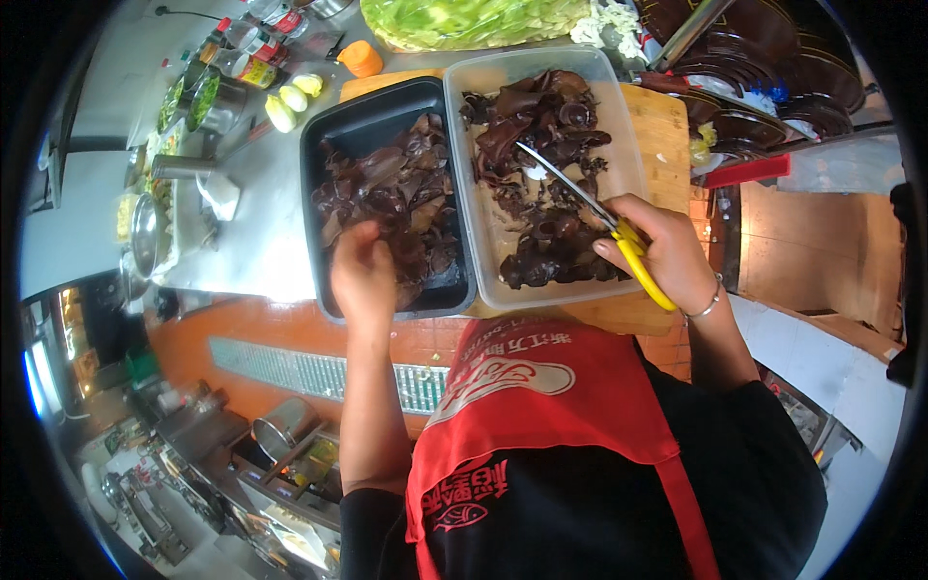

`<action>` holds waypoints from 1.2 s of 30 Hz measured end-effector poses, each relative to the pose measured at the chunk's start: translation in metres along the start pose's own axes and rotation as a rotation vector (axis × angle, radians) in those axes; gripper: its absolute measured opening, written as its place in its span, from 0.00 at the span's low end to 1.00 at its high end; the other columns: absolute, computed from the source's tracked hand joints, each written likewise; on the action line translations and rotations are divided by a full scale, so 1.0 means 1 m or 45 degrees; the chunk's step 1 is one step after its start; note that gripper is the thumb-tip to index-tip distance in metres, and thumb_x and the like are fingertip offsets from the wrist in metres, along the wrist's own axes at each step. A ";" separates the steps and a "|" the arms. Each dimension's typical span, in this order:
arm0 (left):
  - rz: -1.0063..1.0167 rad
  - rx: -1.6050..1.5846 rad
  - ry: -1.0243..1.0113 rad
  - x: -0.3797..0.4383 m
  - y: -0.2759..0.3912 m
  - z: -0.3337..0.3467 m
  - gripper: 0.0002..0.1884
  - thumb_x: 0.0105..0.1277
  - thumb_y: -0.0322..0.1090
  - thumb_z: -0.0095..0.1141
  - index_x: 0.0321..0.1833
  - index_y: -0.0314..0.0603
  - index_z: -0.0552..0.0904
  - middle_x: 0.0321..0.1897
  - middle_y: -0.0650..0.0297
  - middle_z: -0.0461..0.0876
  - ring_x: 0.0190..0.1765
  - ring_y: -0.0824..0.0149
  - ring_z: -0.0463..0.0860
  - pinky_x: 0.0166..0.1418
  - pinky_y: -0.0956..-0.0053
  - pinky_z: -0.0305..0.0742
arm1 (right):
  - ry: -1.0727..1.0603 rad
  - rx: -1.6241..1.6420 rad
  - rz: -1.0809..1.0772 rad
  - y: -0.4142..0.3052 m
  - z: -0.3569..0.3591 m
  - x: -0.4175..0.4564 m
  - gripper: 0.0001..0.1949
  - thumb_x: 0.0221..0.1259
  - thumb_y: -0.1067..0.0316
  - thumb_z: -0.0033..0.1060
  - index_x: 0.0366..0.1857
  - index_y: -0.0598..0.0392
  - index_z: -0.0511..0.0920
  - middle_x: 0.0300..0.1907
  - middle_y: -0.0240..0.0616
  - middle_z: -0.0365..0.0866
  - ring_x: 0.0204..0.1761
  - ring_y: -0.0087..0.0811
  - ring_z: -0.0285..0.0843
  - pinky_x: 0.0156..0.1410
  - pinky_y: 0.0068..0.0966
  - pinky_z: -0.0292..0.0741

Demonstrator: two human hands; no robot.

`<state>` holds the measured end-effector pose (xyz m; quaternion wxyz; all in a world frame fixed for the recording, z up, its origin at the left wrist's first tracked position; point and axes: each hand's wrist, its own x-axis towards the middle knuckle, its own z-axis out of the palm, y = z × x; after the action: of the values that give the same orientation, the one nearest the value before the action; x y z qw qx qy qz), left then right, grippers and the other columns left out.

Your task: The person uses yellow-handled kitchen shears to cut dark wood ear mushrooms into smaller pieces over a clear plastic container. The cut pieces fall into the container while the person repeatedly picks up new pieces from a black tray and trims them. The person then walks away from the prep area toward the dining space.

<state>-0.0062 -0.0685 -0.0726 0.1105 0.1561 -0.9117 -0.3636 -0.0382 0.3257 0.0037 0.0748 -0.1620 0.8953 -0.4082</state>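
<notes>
My right hand [674,250] holds a pair of yellow-handled scissors [636,270]. The blades point up and left over a clear plastic container [638,156] with dark wood ear fungus [540,119] inside. To its left stands a black rectangular tray [310,217], also holding wood ear fungus [384,170]. My left hand [365,268] reaches over the tray's near side, its fingertips at the fungus. Blur and the hand itself hide whether a piece is between those fingers. A small white spot [535,172] shows below the scissor tips.
Both containers rest on a wooden cutting board [660,123]. Behind them are a large green cabbage [471,25], an orange-capped bottle [360,59] and small pale yellow vegetables [280,114]. Stacked brown plates [754,43] and a red-handled tool [660,82] are at right; several bottles [250,40] stand back left.
</notes>
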 end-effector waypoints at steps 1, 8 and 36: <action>0.022 0.043 0.086 0.004 -0.016 -0.003 0.12 0.74 0.23 0.62 0.58 0.34 0.84 0.46 0.60 0.89 0.46 0.68 0.87 0.54 0.73 0.81 | -0.022 0.021 0.035 -0.002 -0.003 -0.004 0.20 0.64 0.58 0.81 0.54 0.52 0.82 0.32 0.46 0.82 0.32 0.48 0.80 0.40 0.36 0.78; 0.026 0.294 0.256 0.014 -0.040 -0.018 0.08 0.78 0.25 0.56 0.56 0.35 0.83 0.36 0.60 0.86 0.35 0.67 0.84 0.44 0.70 0.80 | 0.039 0.268 0.119 0.003 -0.006 -0.010 0.16 0.66 0.66 0.80 0.53 0.55 0.83 0.36 0.36 0.85 0.36 0.25 0.78 0.44 0.25 0.77; -0.108 -0.886 -0.887 -0.001 0.145 0.087 0.10 0.81 0.26 0.56 0.61 0.39 0.78 0.43 0.70 0.79 0.39 0.73 0.81 0.50 0.71 0.86 | 0.228 0.468 0.085 0.034 -0.014 -0.027 0.14 0.68 0.64 0.78 0.53 0.52 0.84 0.30 0.36 0.79 0.33 0.25 0.74 0.40 0.26 0.75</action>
<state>-0.0624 0.0861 -0.0330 -0.1703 0.0162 -0.7118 -0.6813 -0.0248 0.3664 -0.0127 0.0366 -0.0789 0.8138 -0.5746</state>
